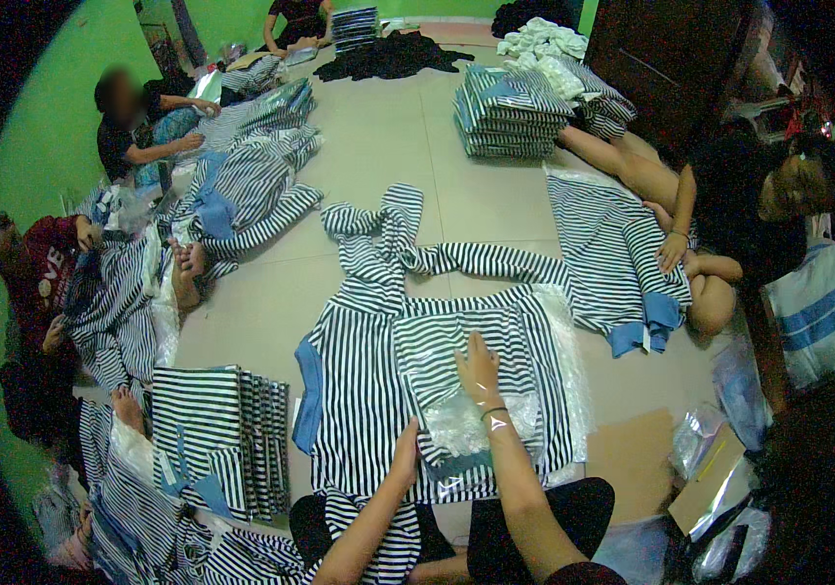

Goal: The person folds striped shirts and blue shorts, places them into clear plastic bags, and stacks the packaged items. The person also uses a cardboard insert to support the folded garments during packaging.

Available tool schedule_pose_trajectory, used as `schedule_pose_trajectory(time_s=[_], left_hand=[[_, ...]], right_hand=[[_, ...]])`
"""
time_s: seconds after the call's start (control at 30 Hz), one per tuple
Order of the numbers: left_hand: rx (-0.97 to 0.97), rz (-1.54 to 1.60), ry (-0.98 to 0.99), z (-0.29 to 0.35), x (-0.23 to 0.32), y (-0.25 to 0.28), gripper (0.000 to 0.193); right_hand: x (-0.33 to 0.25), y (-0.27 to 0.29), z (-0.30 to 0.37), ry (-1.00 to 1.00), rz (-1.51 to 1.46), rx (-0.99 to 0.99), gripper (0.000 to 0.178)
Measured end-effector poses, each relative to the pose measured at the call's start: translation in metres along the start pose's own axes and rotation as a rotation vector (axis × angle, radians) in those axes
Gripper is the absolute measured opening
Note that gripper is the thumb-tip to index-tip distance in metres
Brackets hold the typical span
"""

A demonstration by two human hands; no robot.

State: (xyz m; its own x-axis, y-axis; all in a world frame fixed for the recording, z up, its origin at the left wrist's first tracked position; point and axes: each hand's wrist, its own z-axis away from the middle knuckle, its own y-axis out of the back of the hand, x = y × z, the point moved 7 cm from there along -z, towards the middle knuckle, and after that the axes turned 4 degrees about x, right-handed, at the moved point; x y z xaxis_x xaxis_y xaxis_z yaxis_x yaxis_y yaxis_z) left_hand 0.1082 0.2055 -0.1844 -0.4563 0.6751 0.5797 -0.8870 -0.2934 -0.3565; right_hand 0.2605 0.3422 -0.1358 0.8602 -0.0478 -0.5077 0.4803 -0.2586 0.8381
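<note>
In front of me lies a folded black-and-white striped shirt in a clear plastic bag [446,341], resting on other striped cloth. My right hand [481,369] presses on top of the bag with its fingers stretched out. At the bag's left edge, my left hand [406,450] grips the side, though its fingers are partly hidden. An unfolded striped shirt with a blue collar [308,395] spreads beneath and left of the bag, its sleeves reaching away from me. More clear plastic [562,341] shows along the right side.
A stack of bagged striped shirts [198,429] stands at my left, another stack [510,112] at the far right. Co-workers sit along both sides and at the back, one hand [673,252] on a striped shirt [602,258]. Cardboard [632,453] and plastic packaging [698,439] lie near right.
</note>
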Motion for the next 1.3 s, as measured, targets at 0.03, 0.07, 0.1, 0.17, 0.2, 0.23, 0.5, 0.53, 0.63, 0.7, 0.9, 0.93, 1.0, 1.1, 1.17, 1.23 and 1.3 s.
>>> schedule_pose_trajectory(time_s=[0.03, 0.07, 0.1, 0.17, 0.2, 0.23, 0.5, 0.53, 0.63, 0.7, 0.9, 0.93, 1.0, 1.1, 1.17, 1.23, 1.3], left_hand=[[-0.049, 0.062, 0.024, -0.002, -0.001, -0.004, 0.046], [0.055, 0.06, 0.059, -0.004, -0.002, 0.0, 0.045], [0.11, 0.035, 0.032, -0.002, -0.001, 0.002, 0.043], [0.151, -0.005, 0.016, 0.002, 0.002, 0.0, 0.04], [0.201, -0.025, -0.046, 0.005, 0.006, 0.001, 0.04], [0.155, 0.038, -0.047, 0.004, 0.007, -0.004, 0.041], [0.113, -0.129, -0.17, -0.037, 0.028, 0.014, 0.037], [0.058, -0.11, -0.328, -0.039, 0.038, 0.012, 0.036], [0.268, -0.5, -0.538, -0.034, 0.054, 0.027, 0.037], [0.314, -0.616, -0.526, -0.019, 0.046, 0.033, 0.038], [0.323, -0.585, -0.327, 0.02, 0.023, 0.044, 0.031], [0.324, -0.592, -0.282, 0.02, 0.023, 0.046, 0.03], [0.297, -0.801, -0.41, 0.015, 0.038, 0.04, 0.027], [0.386, -0.819, -0.617, 0.008, 0.065, 0.039, 0.025], [0.476, -0.884, -0.807, 0.013, 0.081, 0.033, 0.025], [0.578, -1.14, -0.852, 0.02, 0.086, 0.026, 0.029], [0.762, -1.167, -1.039, 0.047, 0.09, 0.02, 0.03]], right_hand=[[-0.002, 0.006, 0.006, 0.03, -0.079, 0.037, 0.048], [-0.005, 0.01, 0.014, 0.065, -0.094, 0.045, 0.049], [-0.005, 0.016, 0.024, 0.081, -0.096, 0.047, 0.05], [-0.01, 0.03, 0.05, 0.155, -0.102, 0.053, 0.051], [-0.013, 0.038, 0.066, 0.197, -0.129, 0.041, 0.051], [-0.016, 0.048, 0.084, 0.219, -0.179, 0.038, 0.051], [0.001, 0.132, 0.214, 0.173, 0.081, -0.345, 0.045], [0.026, 0.151, 0.212, 0.027, -0.002, -0.366, 0.036], [0.087, 0.214, 0.207, -0.281, 0.253, -0.09, 0.017], [0.116, 0.233, 0.197, -0.342, 0.336, -0.028, 0.019], [0.133, 0.181, 0.157, -0.294, 0.167, -0.073, 0.032], [0.133, 0.15, 0.154, -0.4, -0.016, -0.244, 0.039], [0.115, 0.112, 0.152, -0.342, -0.117, -0.374, 0.044], [0.096, 0.093, 0.134, -0.22, -0.178, -0.312, 0.029], [0.093, 0.089, 0.127, -0.288, -0.229, -0.242, 0.028], [0.085, 0.095, 0.124, -0.226, -0.15, -0.193, 0.034], [0.076, 0.11, 0.128, -0.169, -0.121, -0.066, 0.036]])
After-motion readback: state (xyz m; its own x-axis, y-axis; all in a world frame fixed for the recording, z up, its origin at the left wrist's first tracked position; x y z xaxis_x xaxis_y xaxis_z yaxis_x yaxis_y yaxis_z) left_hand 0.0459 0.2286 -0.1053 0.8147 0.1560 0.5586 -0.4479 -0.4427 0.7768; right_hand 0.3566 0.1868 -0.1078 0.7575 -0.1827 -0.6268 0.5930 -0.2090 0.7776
